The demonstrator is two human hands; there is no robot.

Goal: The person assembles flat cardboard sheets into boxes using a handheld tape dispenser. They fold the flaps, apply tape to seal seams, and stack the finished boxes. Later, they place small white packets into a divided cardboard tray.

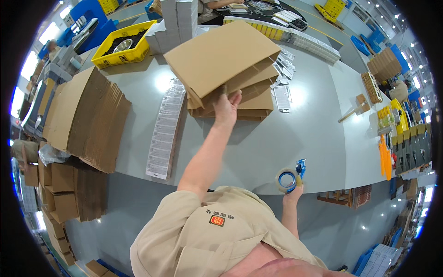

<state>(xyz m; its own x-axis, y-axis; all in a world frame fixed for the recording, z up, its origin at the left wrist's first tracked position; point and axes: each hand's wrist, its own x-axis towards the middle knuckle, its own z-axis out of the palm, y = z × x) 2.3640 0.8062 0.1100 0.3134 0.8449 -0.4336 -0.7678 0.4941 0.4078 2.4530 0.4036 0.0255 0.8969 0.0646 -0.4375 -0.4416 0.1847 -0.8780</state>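
A brown cardboard box (221, 55) lies tilted on top of other flattish boxes, its open side facing me. My left hand (227, 107) grips the near edge of this top box, and some of its fingers are hidden inside the opening. Beneath it, the lowest cardboard box (251, 113) rests on the grey table. By the table's front edge, my right hand (293, 196) is wrapped round the handle of a blue tape dispenser (301, 167). The dispenser carries a roll of clear tape (282, 180).
To the left stands a large stack of flat cardboard (94, 120), near a long stack of printed label sheets (165, 131). Behind are a yellow bin (122, 57) and white box stacks (180, 23). Loose printed slips (282, 92) lie right of the boxes; orange-handled tools (384, 157) sit far right.
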